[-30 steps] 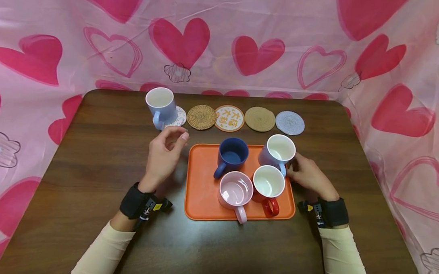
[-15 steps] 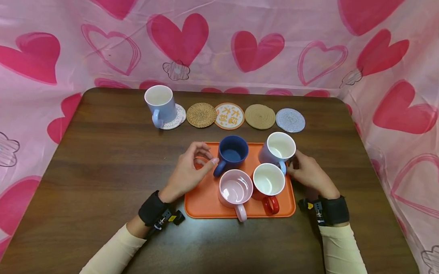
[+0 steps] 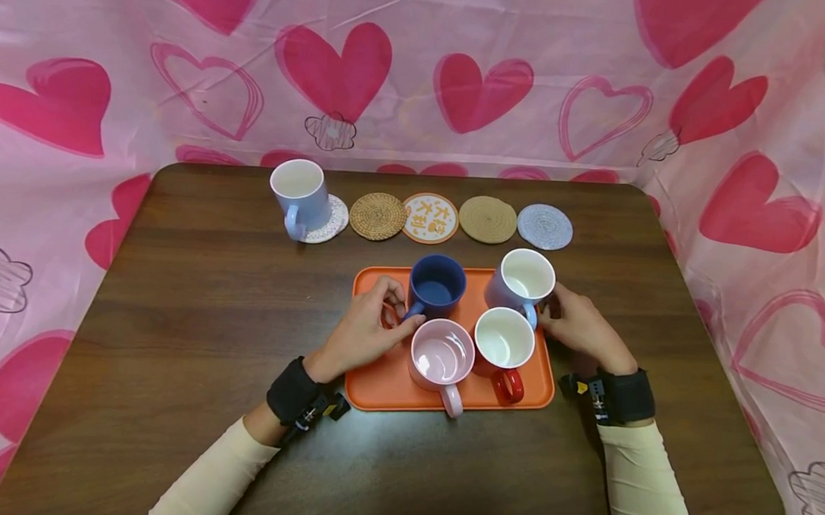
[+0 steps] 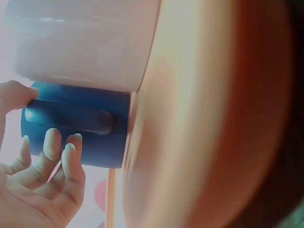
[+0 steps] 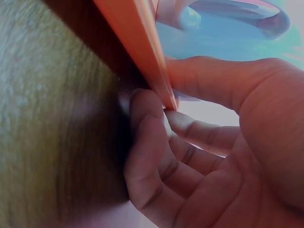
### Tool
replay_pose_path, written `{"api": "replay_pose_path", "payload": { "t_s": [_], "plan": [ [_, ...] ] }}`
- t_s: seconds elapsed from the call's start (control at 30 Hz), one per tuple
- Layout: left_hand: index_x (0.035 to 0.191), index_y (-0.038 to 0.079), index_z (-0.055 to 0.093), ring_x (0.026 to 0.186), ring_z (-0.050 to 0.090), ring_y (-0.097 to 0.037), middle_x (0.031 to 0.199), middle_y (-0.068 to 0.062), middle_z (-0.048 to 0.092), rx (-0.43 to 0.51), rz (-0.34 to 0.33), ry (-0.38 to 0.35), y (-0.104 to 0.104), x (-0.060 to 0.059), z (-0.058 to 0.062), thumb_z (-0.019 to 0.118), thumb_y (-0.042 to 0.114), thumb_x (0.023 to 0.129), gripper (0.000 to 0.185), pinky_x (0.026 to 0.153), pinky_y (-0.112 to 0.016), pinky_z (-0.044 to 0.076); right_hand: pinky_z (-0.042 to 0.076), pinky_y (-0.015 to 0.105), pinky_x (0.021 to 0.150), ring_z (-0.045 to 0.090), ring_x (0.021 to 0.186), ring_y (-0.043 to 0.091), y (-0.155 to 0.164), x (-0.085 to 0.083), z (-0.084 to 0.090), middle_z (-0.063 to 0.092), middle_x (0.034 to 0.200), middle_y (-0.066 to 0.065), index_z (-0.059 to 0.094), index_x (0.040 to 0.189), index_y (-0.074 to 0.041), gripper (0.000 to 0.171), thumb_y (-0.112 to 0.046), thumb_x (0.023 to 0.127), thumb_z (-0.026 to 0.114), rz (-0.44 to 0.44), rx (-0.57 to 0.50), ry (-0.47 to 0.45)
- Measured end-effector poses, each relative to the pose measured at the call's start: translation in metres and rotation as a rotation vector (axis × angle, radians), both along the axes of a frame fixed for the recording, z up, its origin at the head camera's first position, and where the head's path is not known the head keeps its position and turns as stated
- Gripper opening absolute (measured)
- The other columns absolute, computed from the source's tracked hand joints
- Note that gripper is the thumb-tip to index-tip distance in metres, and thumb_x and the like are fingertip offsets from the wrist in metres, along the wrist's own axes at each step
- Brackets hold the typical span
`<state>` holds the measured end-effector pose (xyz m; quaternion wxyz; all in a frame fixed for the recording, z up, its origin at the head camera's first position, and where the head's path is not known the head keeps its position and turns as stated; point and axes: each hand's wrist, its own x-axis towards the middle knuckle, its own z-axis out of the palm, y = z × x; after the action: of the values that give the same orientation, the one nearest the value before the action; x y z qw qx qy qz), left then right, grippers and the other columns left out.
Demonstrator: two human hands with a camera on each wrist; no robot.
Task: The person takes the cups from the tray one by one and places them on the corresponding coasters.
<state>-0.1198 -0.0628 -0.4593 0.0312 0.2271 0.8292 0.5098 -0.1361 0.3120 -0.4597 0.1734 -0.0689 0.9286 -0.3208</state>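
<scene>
The left hand (image 3: 369, 333) curls its fingers (image 4: 52, 149) about the handle of the dark blue mug (image 3: 437, 287) at the orange tray's (image 3: 381, 381) far edge — mid-desk. The right hand (image 3: 580, 329) pinches the tray's right rim, beside the white mug (image 3: 521, 280).

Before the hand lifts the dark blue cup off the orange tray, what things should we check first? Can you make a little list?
1. Left hand at the dark blue cup handle: ok, fingers at the handle, thumb touching it.
2. Full grip on the handle: cannot tell, fingers not clearly wrapped round it.
3. Right hand steadying the orange tray: ok, fingers pinch its right edge.
4. Pink cup close beside the blue one: not ok, little room.
5. Woven coaster free: ok, nothing on it.
6. Blue cup empty: ok, no liquid visible.
</scene>
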Motion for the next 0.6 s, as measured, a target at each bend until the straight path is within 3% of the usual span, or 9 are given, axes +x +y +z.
{"api": "replay_pose_path", "payload": {
  "t_s": [0.17, 0.47, 0.6],
  "plan": [
    [0.105, 0.008, 0.051, 0.072, 0.059, -0.012, 0.088, 0.000, 0.061, -0.010, -0.001, -0.011, -0.002, -0.001, 0.002, 0.079, 0.027, 0.089, 0.038, 0.063, -0.026, 0.051, 0.046, 0.035, 0.068, 0.054, 0.080, 0.025, 0.001, 0.001, 0.001, 0.058, 0.089, 0.010, 0.052, 0.126, -0.004, 0.045, -0.021, 0.091, 0.073, -0.003, -0.005, 0.003],
    [0.107, 0.004, 0.055, 0.074, 0.061, -0.014, 0.088, -0.001, 0.063, -0.021, 0.011, 0.001, -0.009, -0.008, 0.005, 0.080, 0.025, 0.089, 0.037, 0.066, -0.030, 0.055, 0.046, 0.035, 0.068, 0.054, 0.080, 0.025, 0.000, 0.003, 0.002, 0.058, 0.089, 0.010, 0.052, 0.124, -0.004, 0.041, -0.020, 0.092, 0.072, -0.001, -0.013, 0.009],
    [0.108, 0.008, 0.059, 0.082, 0.063, -0.014, 0.092, 0.000, 0.065, -0.007, 0.050, -0.073, -0.014, -0.014, 0.007, 0.079, 0.026, 0.089, 0.033, 0.070, -0.030, 0.056, 0.046, 0.035, 0.068, 0.054, 0.080, 0.025, -0.001, 0.003, 0.003, 0.058, 0.089, 0.011, 0.052, 0.125, -0.004, 0.042, -0.020, 0.092, 0.072, 0.000, -0.007, 0.014]
  ]
}}
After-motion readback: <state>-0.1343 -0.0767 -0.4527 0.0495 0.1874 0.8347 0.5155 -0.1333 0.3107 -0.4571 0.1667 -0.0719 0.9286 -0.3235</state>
